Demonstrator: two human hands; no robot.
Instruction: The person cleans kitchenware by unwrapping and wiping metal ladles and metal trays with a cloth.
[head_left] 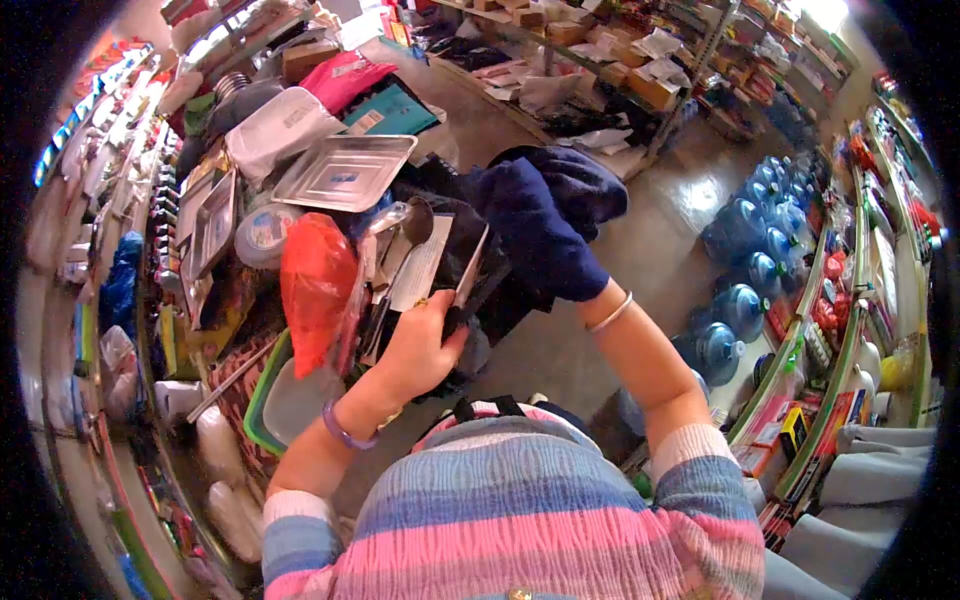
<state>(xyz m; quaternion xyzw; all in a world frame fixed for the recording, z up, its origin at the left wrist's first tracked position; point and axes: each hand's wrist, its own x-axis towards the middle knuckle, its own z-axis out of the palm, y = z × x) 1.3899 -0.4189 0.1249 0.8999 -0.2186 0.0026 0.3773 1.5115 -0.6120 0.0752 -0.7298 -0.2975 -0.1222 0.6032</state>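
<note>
My left hand (425,345) is closed around the lower end of a long, pointed object (473,265), perhaps a knife, that slants up and to the right. Dark navy cloth (545,220) covers my right hand, so its fingers are hidden. Black plastic (515,305) lies beneath and between the hands. Just left of the pointed object are a white printed card (422,265) and a dark ladle (417,222). Further left sits a red plastic bag (316,280).
Metal trays (345,172), a round clear container (268,235) and a green-rimmed box (285,400) crowd the left. Large blue water bottles (740,310) stand on the floor at right. Packed shelves (850,330) line both sides.
</note>
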